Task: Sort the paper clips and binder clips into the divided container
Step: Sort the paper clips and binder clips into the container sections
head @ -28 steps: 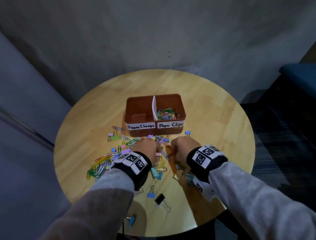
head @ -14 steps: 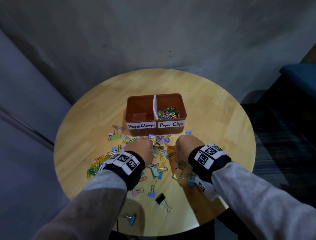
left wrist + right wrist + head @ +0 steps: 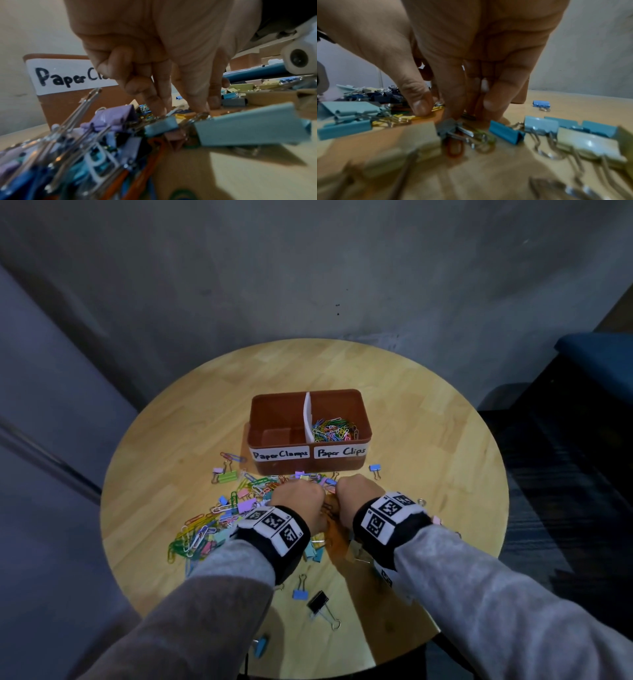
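Note:
The brown divided container (image 3: 363, 436) stands mid-table; its "Paper Clips" side holds coloured paper clips (image 3: 334, 429), and the "Paper Clamps" side looks bare. A mixed pile of clips (image 3: 239, 508) lies in front of it. My left hand (image 3: 298, 498) reaches into the pile. Its thumb and forefinger tips (image 3: 197, 105) meet on the table among small clips, and the outer fingers are curled. Whether it holds one is unclear. My right hand (image 3: 356, 494) is beside it, thumb on a yellow paper clip (image 3: 436, 108) and fingertips (image 3: 453, 113) on the wood behind a grey binder clip (image 3: 447, 128).
Loose binder clips lie nearer me: a black one (image 3: 318, 601), a blue one (image 3: 300, 594), and another blue one (image 3: 375, 468) right of the container. A green one (image 3: 227, 475) sits left. The round table (image 3: 445, 440) ends near my body. A blue seat (image 3: 599, 361) is at right.
Both hands have drawn together again after spreading apart, and they now sit slightly closer to the container, over the middle of the pile.

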Tool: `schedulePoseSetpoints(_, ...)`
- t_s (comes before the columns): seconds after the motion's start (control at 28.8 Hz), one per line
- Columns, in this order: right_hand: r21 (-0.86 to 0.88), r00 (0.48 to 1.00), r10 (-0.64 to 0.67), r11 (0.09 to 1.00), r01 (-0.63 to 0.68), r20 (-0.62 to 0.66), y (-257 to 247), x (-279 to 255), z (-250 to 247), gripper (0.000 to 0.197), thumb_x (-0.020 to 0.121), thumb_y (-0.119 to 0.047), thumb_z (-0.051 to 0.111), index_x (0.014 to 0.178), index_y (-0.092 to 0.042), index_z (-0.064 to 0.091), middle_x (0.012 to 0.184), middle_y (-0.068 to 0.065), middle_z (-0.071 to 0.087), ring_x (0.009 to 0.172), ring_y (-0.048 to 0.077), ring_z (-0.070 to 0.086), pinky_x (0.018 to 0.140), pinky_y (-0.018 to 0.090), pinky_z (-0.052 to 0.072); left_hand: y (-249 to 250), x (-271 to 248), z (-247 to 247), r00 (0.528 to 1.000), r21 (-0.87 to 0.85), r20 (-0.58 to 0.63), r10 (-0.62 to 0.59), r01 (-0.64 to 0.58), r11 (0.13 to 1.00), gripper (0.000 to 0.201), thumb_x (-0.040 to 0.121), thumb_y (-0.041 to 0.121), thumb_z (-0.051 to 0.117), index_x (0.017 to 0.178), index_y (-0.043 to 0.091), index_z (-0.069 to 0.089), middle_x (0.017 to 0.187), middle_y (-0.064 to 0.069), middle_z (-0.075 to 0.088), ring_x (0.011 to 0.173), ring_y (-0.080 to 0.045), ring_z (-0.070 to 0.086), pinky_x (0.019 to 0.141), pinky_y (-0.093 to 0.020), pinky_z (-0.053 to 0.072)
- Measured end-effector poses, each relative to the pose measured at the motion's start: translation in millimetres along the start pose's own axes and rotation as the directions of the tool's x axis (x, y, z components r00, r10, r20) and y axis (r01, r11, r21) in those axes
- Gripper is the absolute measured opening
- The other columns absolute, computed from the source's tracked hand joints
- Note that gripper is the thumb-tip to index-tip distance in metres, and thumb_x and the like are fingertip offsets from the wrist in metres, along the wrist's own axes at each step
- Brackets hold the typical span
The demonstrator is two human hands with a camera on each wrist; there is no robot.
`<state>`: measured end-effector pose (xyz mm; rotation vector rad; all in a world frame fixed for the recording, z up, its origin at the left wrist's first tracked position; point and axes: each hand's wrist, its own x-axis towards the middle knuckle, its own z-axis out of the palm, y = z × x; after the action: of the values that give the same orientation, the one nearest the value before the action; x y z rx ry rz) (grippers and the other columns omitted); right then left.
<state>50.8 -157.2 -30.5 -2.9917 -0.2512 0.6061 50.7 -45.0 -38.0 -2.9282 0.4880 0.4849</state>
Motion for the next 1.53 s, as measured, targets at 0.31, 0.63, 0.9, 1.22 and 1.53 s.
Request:
schedulePoseSetpoints(0.31,0.106,0.998,0.049,0.993,-0.055,0.05,7,-1,6,0.009,0.09,-0.018,0.055,0.093,-0.009,0.058,0.103,0.013,0.064,0.094,0.029,0.062,0.069,0.03,0.045,1,1,1,1.0,-0.138,-0.005,-0.019,0.018,0.99,0.015,0.091,0.018,0.053,0.1,0.011,0.063,0.104,-0.009,0.064,0.098,-0.03,0.061,0.076,-0.035,0.048)
schedulePoseSetpoints(0.63,0.648,0.978,0.201,0.739,-0.186,0.052,27,-3,-5,0.019,0.086,-0.002,0.048,0.085,-0.014,0.063,0.071,0.001,0.055,0.061,0.017,0.051,0.05,0.022,0.037,-21,-13,2,0.949,-0.898,0.055,-0.311,0.183,0.399,0.033,0.089,0.003,0.039,0.068,0.006,0.064,0.066,-0.008,0.064,0.056,-0.021,0.053,0.054,-0.024,0.042)
schedulePoseSetpoints(0.9,0.348,0.983,0.184,0.919,-0.183,0.03,17,17,-3,0.024,0.09,-0.032,0.052,0.1,-0.013,0.063,0.105,0.012,0.066,0.094,0.028,0.061,0.077,0.03,0.046,-7,-14,6,0.989,-0.303,0.022,-0.144,0.144,0.942,0.022,0.089,0.036,0.058,0.092,0.015,0.065,0.094,-0.004,0.066,0.087,-0.025,0.062,0.077,-0.034,0.053)
schedulePoseSetpoints(1.22,0.061,0.998,0.058,0.996,-0.059,0.027,2,20,-1,0.009,0.085,-0.019,0.059,0.093,-0.014,0.059,0.095,0.009,0.066,0.078,0.028,0.06,0.067,0.033,0.05,-3,-15,7,0.994,-0.207,0.039,-0.104,0.11,0.972,0.029,0.083,0.039,0.071,0.085,0.016,0.053,0.095,-0.005,0.062,0.091,-0.026,0.061,0.075,-0.034,0.051)
schedulePoseSetpoints(1.53,0.029,0.993,0.059,0.998,-0.063,0.105,-9,17,-4,0.026,0.095,-0.012,0.051,0.119,-0.004,0.06,0.122,0.014,0.061,0.112,0.028,0.059,0.09,0.032,0.046,0,-16,2,0.995,-0.177,0.061,-0.074,0.083,0.981,0.008,0.089,0.019,0.06,0.09,0.015,0.053,0.102,-0.008,0.063,0.093,-0.028,0.06,0.071,-0.033,0.045)
